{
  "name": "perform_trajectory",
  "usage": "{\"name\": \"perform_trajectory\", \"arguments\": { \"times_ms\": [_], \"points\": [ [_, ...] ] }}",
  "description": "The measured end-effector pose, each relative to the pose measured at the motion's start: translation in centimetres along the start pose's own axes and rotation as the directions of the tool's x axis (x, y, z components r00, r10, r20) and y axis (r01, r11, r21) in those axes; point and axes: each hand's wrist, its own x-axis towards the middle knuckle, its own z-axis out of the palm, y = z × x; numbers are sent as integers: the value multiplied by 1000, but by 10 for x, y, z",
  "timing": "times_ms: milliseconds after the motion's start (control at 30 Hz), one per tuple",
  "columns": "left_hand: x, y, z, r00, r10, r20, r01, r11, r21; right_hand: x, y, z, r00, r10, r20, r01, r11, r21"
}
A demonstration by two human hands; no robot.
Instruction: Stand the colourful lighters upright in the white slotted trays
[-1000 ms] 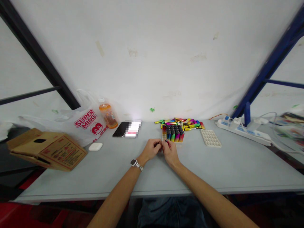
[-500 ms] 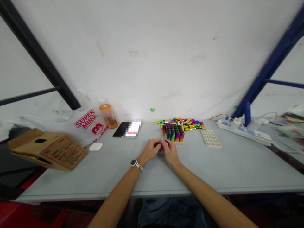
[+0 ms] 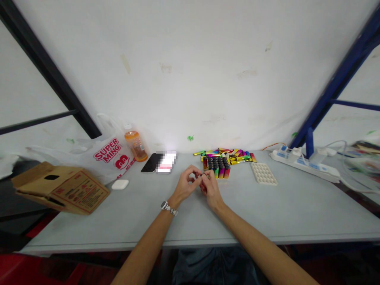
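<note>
Just in front of a block of upright lighters (image 3: 221,172), my hands meet over a small lighter, mostly covered by fingers, with a bit of its dark top showing. My right hand (image 3: 211,190) is closed around it. Thumb and fingers of my left hand (image 3: 186,186) curl in and pinch at the same spot from the left. The standing lighters have black tops and shiny rainbow bodies, packed in rows. Behind them lies a loose heap of shiny coloured wrappers or sleeves (image 3: 237,156); which of these they are I cannot tell.
A pale tray with round pockets (image 3: 264,174) lies right of the lighters, before a white power strip (image 3: 305,165). Leftward are a phone (image 3: 152,162), an orange drink bottle (image 3: 136,145), a white case (image 3: 120,184), a plastic bag (image 3: 89,158) and a cardboard box (image 3: 80,192).
My left hand has lifted slightly and its fingers have opened into a rounder curl. My right hand has turned a little, so the lighter's dark top is more covered.
</note>
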Motion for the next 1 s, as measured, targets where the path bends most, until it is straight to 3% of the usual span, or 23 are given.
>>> {"name": "perform_trajectory", "arguments": {
  "times_ms": [100, 233, 367, 467, 700, 1000],
  "points": [
    [-2, -1, 2, 999, -35, -11, 35, 999, -6, -3, 0, 0, 999, -8, 35, 6, 998, 62],
    [-3, -5, 2, 993, -116, -1, 115, 984, -138, -5, -6, -2, 996, 39, 76, -43, 998, 44],
    [8, -7, -6, 987, -128, -98, 107, 975, -193, -8, -14, -12, 995, 93, 44, -94, 995, 27],
    [24, -7, -12, 983, -84, -161, 65, 991, -119, -12, -15, -23, 986, 164, -5, -163, 984, 69],
    [58, -13, -5, 997, 24, -69, -11, 983, 181, -16, -14, -31, 978, 206, 20, -206, 977, 51],
    [68, -36, 7, 999, 34, -37, -24, 973, 231, -18, -13, -29, 976, 208, 59, -209, 978, 12]
  ]
}}
